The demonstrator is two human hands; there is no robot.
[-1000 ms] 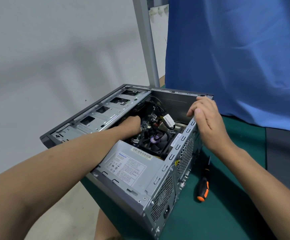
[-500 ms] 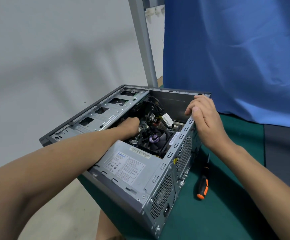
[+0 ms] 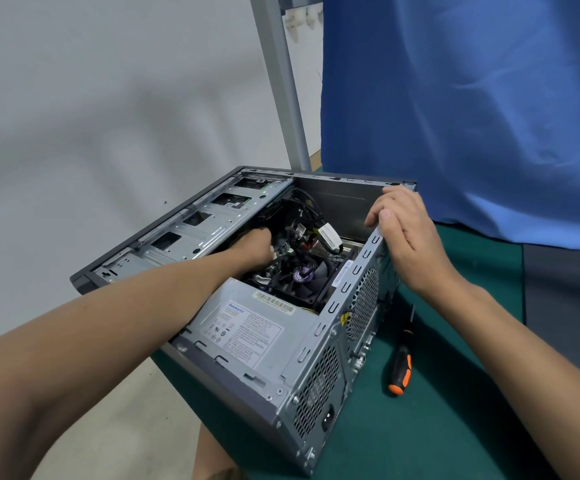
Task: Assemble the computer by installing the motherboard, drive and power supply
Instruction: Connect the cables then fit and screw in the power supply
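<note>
At the frame's centre the right hand [image 3: 407, 237] grasps the rim of the computer case [image 3: 319, 382]; the left hand [image 3: 252, 245] is inside it, and its grip I cannot tell.

The left grip [image 3: 254, 244] reaches among cables [image 3: 328, 237] inside the computer case [image 3: 191, 230]; the right grip [image 3: 407, 233] holds its rear rim. A screwdriver [image 3: 401, 368] lies on the worktop [image 3: 461, 417].
</note>
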